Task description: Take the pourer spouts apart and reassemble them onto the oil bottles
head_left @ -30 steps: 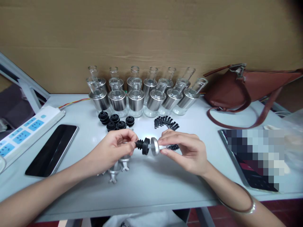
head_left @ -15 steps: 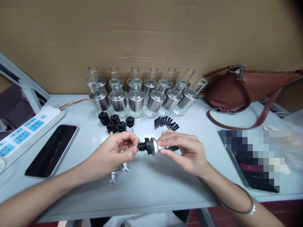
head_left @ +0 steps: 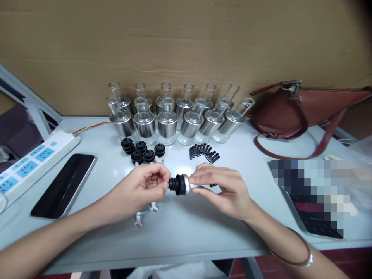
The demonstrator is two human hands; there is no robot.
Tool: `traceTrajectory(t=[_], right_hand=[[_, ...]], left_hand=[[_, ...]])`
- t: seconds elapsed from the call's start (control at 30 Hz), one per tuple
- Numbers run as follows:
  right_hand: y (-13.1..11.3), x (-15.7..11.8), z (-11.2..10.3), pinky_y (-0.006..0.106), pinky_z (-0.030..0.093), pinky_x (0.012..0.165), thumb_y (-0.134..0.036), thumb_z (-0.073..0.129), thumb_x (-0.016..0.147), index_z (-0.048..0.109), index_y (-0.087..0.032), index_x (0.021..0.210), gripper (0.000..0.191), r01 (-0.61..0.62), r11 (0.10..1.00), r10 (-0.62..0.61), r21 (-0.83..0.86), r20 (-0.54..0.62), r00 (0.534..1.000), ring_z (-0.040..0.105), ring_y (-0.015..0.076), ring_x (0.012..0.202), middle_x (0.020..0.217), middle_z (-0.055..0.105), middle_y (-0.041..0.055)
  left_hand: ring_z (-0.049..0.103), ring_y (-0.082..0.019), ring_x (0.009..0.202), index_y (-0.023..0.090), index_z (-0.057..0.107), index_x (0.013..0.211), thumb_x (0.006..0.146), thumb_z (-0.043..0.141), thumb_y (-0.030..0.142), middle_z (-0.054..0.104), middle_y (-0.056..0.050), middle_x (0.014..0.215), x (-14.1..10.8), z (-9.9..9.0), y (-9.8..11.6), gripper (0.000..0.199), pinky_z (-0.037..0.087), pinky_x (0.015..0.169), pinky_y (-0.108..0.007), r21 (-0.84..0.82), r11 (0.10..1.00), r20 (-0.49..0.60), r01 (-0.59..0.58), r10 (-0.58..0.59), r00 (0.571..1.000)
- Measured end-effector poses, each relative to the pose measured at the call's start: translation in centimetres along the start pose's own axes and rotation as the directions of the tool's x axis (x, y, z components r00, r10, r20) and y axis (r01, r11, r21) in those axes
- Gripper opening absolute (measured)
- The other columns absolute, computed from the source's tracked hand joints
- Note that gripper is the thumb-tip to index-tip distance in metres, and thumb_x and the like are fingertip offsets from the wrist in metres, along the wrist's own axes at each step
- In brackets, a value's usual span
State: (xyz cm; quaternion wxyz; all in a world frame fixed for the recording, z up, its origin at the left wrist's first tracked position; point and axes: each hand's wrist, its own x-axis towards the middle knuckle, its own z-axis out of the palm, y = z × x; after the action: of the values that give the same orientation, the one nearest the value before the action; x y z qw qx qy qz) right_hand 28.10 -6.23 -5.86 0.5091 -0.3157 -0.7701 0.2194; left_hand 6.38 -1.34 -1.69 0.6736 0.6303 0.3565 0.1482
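Note:
Between my two hands, above the table, is a black ribbed bottle stopper (head_left: 177, 185) against a silver metal cap (head_left: 186, 183). My left hand (head_left: 147, 186) pinches the narrow ribbed end of the stopper. My right hand (head_left: 223, 190) is closed on the silver stem behind the cap, thumb below and fingers above. The wide black flange meets the silver rim, lying roughly sideways. Beyond my left hand stand several more black stoppers (head_left: 148, 155). Silver metal parts (head_left: 138, 220) lie partly hidden under my left wrist.
Glass bottles with metal sleeves (head_left: 167, 126) stand in two rows at the back. Small black pieces (head_left: 200, 150) lie in front of them. A phone (head_left: 64, 186) and a power strip (head_left: 31, 164) are at left, a brown bag (head_left: 290, 108) at right.
The black stopper and silver cap have come closer together, the gap between flange and rim narrowing. My right hand has shifted slightly left, and the held pieces sit slightly lower.

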Motion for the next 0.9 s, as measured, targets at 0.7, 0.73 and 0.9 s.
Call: traceTrajectory(t=[0.7, 0.73, 0.9], right_hand=[[-0.5, -0.6, 0.6, 0.023, 0.051, 0.056, -0.023, 0.065, 0.088, 0.063, -0.018, 0.088, 0.006, -0.133, 0.983, 0.137, -0.123, 0.024, 0.99, 0.066, 0.0146, 0.063, 0.072, 0.071, 0.0038], [-0.6, -0.6, 0.6, 0.022, 0.05, 0.056, -0.023, 0.064, 0.089, 0.063, -0.018, 0.089, 0.006, -0.161, 0.979, 0.167, -0.122, 0.038, 0.985, 0.066, 0.0141, 0.064, 0.074, 0.071, 0.0033], [-0.8, -0.2, 0.4, 0.028, 0.05, 0.075, -0.031, 0.055, 0.095, 0.063, -0.019, 0.096, 0.014, -0.234, 0.964, 0.24, -0.128, 0.037, 0.97, 0.062, 0.0164, 0.084, 0.09, 0.063, 0.006]], left_hand=[[0.032, -0.007, 0.054, 0.017, 0.049, 0.073, 0.073, 0.058, 0.023, 0.041, 0.007, 0.062, 0.4, 0.9, -0.7, 0.011, 0.027, 0.049, -0.02, -0.035, 0.999, -0.065, -0.005, 0.002, 0.998], [0.033, -0.007, 0.054, 0.017, 0.049, 0.073, 0.074, 0.059, 0.023, 0.042, 0.006, 0.063, 0.3, 0.9, -0.7, 0.012, 0.028, 0.049, -0.019, -0.037, 0.999, -0.065, -0.011, 0.009, 0.998], [0.048, -0.008, 0.057, 0.018, 0.048, 0.082, 0.082, 0.06, 0.024, 0.05, 0.006, 0.067, 0.3, 0.5, -1.3, 0.013, 0.038, 0.056, -0.021, -0.131, 0.985, -0.039, -0.11, 0.106, 0.994]])
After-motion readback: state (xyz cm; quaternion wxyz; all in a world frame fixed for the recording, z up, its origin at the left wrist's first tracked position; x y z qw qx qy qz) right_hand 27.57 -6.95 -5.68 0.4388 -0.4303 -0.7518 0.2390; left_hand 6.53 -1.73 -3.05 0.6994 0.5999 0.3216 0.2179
